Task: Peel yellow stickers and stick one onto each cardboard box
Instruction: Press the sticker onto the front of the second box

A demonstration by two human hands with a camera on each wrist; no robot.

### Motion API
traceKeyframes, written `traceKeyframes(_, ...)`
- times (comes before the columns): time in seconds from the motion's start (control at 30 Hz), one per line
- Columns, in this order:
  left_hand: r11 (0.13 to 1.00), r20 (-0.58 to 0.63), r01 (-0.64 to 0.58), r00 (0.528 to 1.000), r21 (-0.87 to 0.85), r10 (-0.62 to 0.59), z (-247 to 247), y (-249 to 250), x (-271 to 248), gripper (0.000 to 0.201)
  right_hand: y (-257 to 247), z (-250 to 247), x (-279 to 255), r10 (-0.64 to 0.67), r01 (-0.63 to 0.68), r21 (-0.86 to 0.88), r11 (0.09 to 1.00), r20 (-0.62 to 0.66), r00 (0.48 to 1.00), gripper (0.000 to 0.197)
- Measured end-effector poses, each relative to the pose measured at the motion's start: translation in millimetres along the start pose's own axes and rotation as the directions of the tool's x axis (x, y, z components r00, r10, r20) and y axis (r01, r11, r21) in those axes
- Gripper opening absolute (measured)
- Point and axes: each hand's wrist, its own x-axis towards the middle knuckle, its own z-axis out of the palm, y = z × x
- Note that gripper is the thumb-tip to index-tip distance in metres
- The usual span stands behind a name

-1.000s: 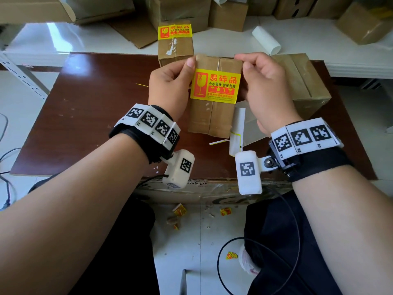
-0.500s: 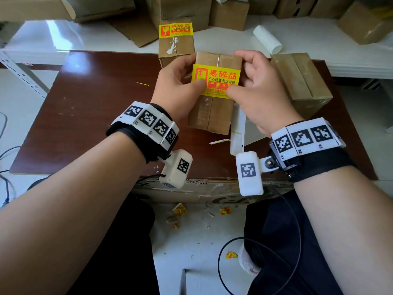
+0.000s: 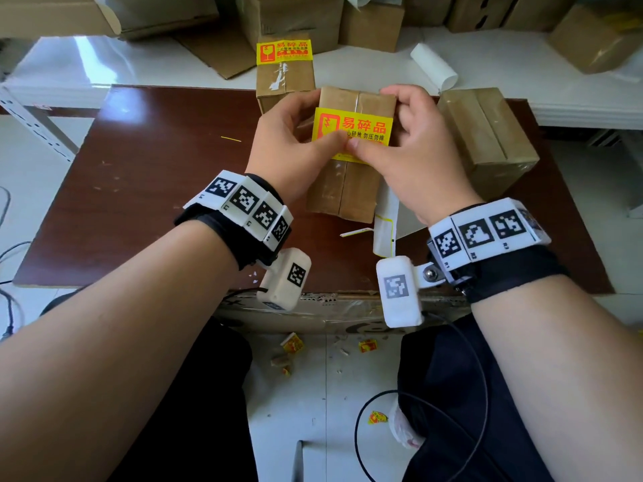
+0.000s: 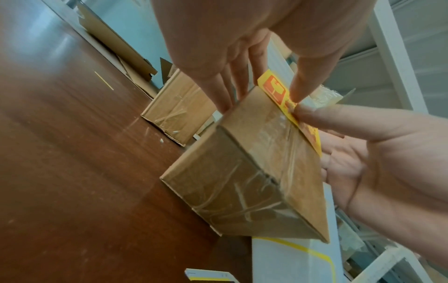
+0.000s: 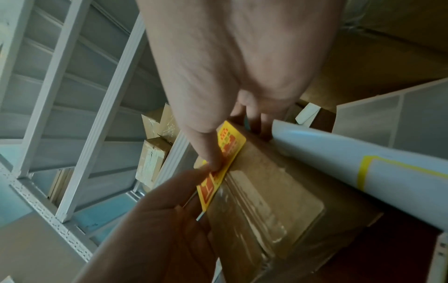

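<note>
A taped cardboard box is tilted up over the brown table, held between both hands. A yellow sticker lies across its upper face. My left hand grips the box's left side and my right hand grips its right side. Both thumbs press the sticker's lower middle, tips almost touching. The left wrist view shows the box edge-on, with the left thumb on the sticker. In the right wrist view the right thumb presses the sticker on the box.
Behind stands a box that bears its own yellow sticker. A bare taped box sits at the right. A white backing sheet lies under the held box. A white roll and more boxes are on the far shelf.
Both thumbs slid from the sticker's outer edges inward and down until they meet at its lower middle. The box stayed in both hands and moved slightly away.
</note>
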Motion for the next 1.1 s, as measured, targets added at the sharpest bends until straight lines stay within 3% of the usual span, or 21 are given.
traceKeyframes(0.27,0.997,0.06,0.078,0.995,-0.02,-0.077,-7.6,4.2,5.5,0.061,2.1,-8.0,7.3,0.043,-0.043,0.015,0.999,0.009,0.999,0.05)
traceKeyframes(0.43,0.997,0.051,0.061,0.997,-0.041,-0.059,-4.1,6.6,2.7,0.049,1.8,-4.8,3.0,0.011,-0.009,0.02,1.0,-0.08,0.997,0.054)
traceKeyframes(0.6,1.0,0.042,0.019,0.999,0.018,-0.02,0.5,4.3,-2.3,0.063,3.1,-7.7,7.8,0.031,-0.013,0.09,0.996,-0.2,0.979,0.021)
traceKeyframes(0.7,0.997,-0.002,-0.002,1.0,0.076,0.003,-0.3,1.7,-2.9,0.066,2.1,-4.2,6.3,0.038,-0.023,0.128,0.992,-0.114,0.993,0.04)
traceKeyframes(0.8,0.999,-0.029,0.05,0.998,0.014,-0.05,-4.2,-3.2,1.1,0.058,4.4,0.8,1.5,0.003,-0.003,0.049,0.999,0.002,1.0,0.06)
traceKeyframes(0.93,0.977,-0.016,0.155,0.987,-0.144,-0.159,-5.3,-7.9,3.7,0.067,7.4,-2.3,4.7,0.008,-0.009,0.125,0.992,0.013,1.0,0.05)
traceKeyframes(1.0,0.978,-0.053,0.153,0.985,-0.14,-0.162,-4.4,-6.6,3.5,0.06,5.3,-2.9,6.8,0.031,-0.03,0.17,0.985,-0.005,0.999,0.039)
traceKeyframes(1.1,0.986,-0.108,0.145,0.982,-0.084,-0.153,-7.0,-7.5,5.7,0.034,6.2,-5.0,8.0,0.065,-0.059,0.17,0.984,-0.026,0.998,0.03)
